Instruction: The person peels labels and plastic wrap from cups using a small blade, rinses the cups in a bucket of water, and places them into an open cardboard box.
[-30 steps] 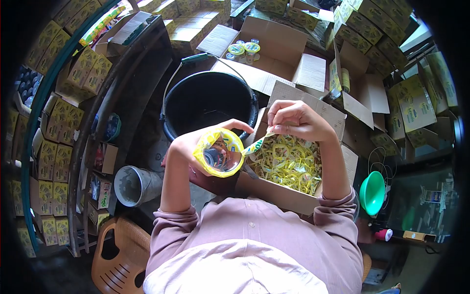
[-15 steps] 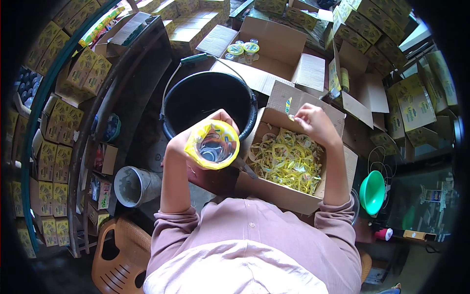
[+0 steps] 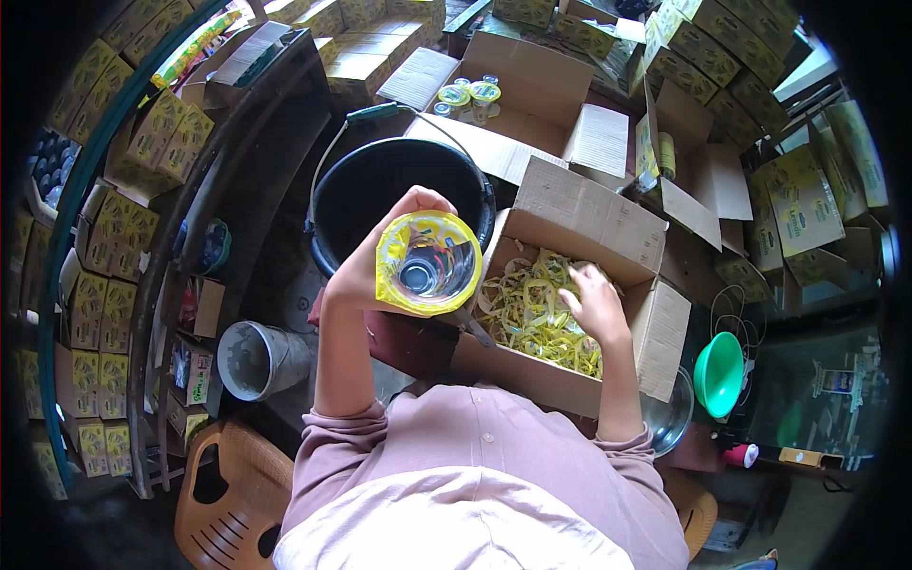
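Observation:
My left hand [image 3: 366, 261] is wrapped round a clear cup with a yellow rim [image 3: 427, 263], its mouth turned up toward the camera over the near edge of the black bucket [image 3: 328, 242]. Inside the cup the clear bottom shows. To the right, my right hand [image 3: 598, 306] is over the yellow strips [image 3: 541, 313] that fill an open cardboard box [image 3: 513, 366]. Its fingers are spread and nothing shows between them; whether the fingertips touch the strips is unclear.
Behind stands another open carton [image 3: 532, 85] with several lidded cups [image 3: 470, 93]. A grey bucket [image 3: 255, 361] and an orange chair [image 3: 233, 494] are at the left. At the right are a green bowl [image 3: 719, 375] and a glass bowl [image 3: 673, 423]. Stacked yellow boxes line both sides.
My right hand has come down and left to the strips, and the small yellow-blue piece it held is no longer in its fingers. The cup in my left hand has shifted slightly right.

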`<state>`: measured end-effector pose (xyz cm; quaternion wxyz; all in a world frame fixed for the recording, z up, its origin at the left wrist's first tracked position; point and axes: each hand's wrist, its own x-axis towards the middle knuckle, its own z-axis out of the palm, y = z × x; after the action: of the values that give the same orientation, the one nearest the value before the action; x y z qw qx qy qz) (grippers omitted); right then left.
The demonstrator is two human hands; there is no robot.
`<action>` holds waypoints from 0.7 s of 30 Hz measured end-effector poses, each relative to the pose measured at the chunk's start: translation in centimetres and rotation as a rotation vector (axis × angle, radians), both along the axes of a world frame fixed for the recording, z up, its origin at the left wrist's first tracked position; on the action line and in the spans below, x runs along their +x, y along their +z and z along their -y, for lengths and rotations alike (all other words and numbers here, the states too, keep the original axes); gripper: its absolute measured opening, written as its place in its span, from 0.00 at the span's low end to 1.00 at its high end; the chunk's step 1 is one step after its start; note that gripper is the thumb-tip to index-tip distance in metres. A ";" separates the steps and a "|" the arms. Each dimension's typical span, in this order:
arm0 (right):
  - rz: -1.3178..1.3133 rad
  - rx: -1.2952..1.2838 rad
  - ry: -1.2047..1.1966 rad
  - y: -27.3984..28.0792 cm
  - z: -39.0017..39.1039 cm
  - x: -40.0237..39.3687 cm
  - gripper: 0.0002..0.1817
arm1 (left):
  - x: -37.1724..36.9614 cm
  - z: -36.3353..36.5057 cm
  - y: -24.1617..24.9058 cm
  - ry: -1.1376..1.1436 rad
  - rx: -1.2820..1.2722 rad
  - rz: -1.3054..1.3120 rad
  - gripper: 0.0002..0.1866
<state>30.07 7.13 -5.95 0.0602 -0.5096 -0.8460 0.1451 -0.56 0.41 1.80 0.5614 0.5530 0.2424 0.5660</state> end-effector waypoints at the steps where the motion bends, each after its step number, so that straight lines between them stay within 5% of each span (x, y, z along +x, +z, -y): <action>1: -0.265 0.070 0.078 2.2 0.4 -1.4 0.19 | 0.1 0.0 0.2 -0.002 0.010 -0.026 0.43; 3: -0.590 0.193 0.191 6.8 2.0 -4.1 0.18 | 0.6 0.2 1.0 0.079 0.029 -0.124 0.42; 7: -0.635 0.546 0.425 11.2 4.8 -7.1 0.15 | 1.2 0.6 2.1 0.257 0.155 -0.475 0.41; 21: -0.683 0.551 0.551 12.0 7.1 -9.5 0.16 | 2.9 1.8 4.0 0.727 0.534 -0.718 0.28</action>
<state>20.59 0.03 6.05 0.4245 -0.1565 -0.8877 0.0857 2.35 -1.37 5.81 0.0545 0.7143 0.4410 0.5407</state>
